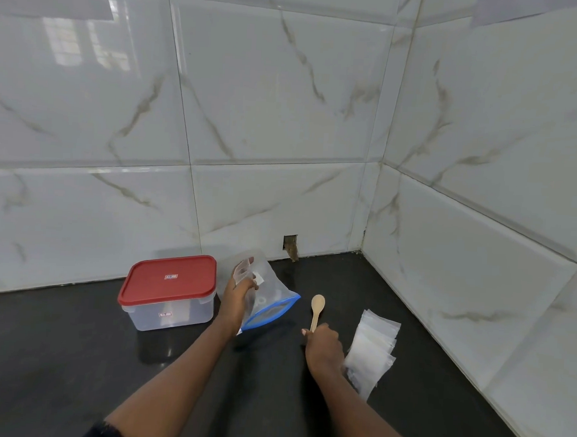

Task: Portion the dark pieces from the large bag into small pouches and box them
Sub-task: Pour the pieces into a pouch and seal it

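In the head view the left hand (239, 294) pinches a small translucent white pouch (244, 272) against the large clear plastic bag with a blue zip edge (272, 301), which faces the right hand (323, 349). That hand's fingers curl round a pale wooden spoon (317, 308), bowl end pointing away, just right of the bag

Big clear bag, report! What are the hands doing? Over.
Left hand grips clear plastic bag with blue zip edge. Right hand holds small wooden spoon. Red-lidded clear plastic box shut; thin white pouches stacked beside right hand. Nothing in the way.
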Demonstrator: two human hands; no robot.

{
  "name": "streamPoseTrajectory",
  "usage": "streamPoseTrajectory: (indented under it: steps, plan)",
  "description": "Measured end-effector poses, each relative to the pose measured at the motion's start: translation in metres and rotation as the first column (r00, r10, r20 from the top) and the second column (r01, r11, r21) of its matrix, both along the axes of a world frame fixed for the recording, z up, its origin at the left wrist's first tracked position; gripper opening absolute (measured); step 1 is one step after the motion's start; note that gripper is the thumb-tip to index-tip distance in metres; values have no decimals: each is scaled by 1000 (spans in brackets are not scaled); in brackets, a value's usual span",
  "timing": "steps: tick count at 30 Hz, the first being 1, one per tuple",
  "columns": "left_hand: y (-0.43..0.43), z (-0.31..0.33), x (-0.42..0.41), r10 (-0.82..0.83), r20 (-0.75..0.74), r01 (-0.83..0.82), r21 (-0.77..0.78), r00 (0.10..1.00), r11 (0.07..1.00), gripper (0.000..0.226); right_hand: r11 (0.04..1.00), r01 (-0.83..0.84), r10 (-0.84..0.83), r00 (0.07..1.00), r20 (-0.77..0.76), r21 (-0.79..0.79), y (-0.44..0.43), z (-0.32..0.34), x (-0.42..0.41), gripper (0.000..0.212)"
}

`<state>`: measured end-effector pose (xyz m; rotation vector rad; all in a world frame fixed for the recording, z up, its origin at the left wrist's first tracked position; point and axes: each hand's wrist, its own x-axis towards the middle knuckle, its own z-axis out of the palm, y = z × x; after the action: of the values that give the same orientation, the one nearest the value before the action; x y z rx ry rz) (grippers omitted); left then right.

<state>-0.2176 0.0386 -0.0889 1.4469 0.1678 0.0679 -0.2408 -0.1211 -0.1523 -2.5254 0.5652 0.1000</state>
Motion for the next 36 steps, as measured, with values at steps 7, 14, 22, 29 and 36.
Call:
streamPoseTrajectory:
  steps: [7,14,22,29,36]
  plan:
    - [-16,12,-21,-183,-137,127,-342,974,931,48,930,-191,69,930,361,313,5,52,0,32]
    - [-35,17,-42,-374,22,353,-383,927,854,44,576,-369,46,905,422,729,6,84,-7,14]
    - [-44,-13,-45,-80,-21,75,-167,997,983,24,577,-154,-223,915,336,802,-7,75,-20,20]
    - [-59,-11,-51,73,14,-71,-95,997,993,8,562,-67,-303,911,281,825,-14,66,-33,25]
    - [-70,-11,-50,83,83,-86,33,993,996,10,632,-46,-324,891,317,773,-25,70,-40,34]
